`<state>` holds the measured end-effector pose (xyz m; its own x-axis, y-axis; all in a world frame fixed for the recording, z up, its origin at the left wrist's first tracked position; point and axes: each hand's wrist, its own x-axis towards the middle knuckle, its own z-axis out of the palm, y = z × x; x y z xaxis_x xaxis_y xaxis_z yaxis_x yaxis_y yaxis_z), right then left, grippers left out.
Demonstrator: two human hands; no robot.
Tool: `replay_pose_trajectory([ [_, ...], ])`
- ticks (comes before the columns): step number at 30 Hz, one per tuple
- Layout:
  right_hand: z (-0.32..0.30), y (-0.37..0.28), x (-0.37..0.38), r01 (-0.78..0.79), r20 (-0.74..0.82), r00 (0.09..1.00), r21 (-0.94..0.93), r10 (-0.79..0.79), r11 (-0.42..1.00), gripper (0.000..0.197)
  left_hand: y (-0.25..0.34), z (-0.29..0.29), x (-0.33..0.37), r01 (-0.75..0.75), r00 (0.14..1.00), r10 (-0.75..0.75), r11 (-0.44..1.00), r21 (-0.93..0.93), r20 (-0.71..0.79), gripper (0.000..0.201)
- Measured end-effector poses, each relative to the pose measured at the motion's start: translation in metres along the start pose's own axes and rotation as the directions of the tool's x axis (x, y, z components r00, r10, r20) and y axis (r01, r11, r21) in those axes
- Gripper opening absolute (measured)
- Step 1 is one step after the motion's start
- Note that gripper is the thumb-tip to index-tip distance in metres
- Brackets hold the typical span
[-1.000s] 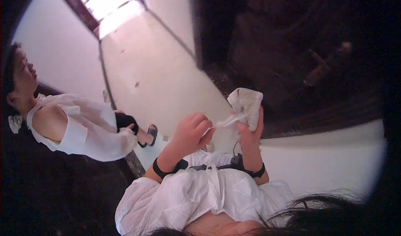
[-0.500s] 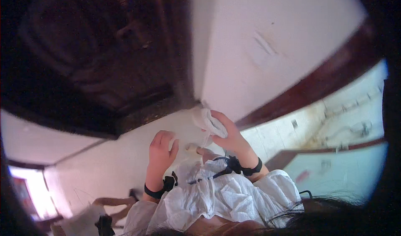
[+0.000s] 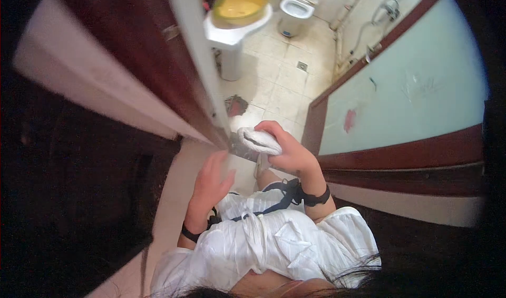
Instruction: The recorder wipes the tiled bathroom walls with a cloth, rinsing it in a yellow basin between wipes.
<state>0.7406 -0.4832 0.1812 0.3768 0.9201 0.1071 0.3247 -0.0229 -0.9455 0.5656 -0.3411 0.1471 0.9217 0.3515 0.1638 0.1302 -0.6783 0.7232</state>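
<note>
My right hand (image 3: 291, 154) is closed around a folded white cloth (image 3: 258, 141), its thumb below and fingers over the top edge. The cloth looks thick and soft, like a small towel, and is held in front of me at a doorway. To the left, my left hand (image 3: 211, 182) is raised with the fingers apart and holds nothing; its fingertips are slightly blurred. The left hand is near the door frame (image 3: 197, 82) and does not touch the cloth. Each wrist wears a black band.
Beyond the doorway is a tiled bathroom floor (image 3: 269, 84) with a drain (image 3: 302, 66). A yellow basin (image 3: 240, 7) sits on a white washbasin (image 3: 226, 34), near a toilet (image 3: 298, 8). A door with a frosted panel (image 3: 411, 98) stands at the right. Something dark (image 3: 237, 104) lies by the threshold.
My view has turned right, from a dark door and corridor to the bathroom doorway. The cloth stays in my right hand. Another person seen at the lower left is out of view now.
</note>
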Motion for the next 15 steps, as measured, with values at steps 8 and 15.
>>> replay_pose_trajectory([
  [8,-0.121,0.041,-0.036,-0.102,-0.388,0.92,-0.104,0.054,0.989,0.047,0.066,0.063,0.131,-0.254,0.944,0.263,0.965,-0.072,0.201,0.04],
  [15,-0.211,0.069,-0.033,-0.232,-0.522,0.842,-0.122,0.136,0.965,0.042,0.08,0.116,0.241,-0.365,0.91,0.365,0.93,-0.039,0.199,0.036],
])
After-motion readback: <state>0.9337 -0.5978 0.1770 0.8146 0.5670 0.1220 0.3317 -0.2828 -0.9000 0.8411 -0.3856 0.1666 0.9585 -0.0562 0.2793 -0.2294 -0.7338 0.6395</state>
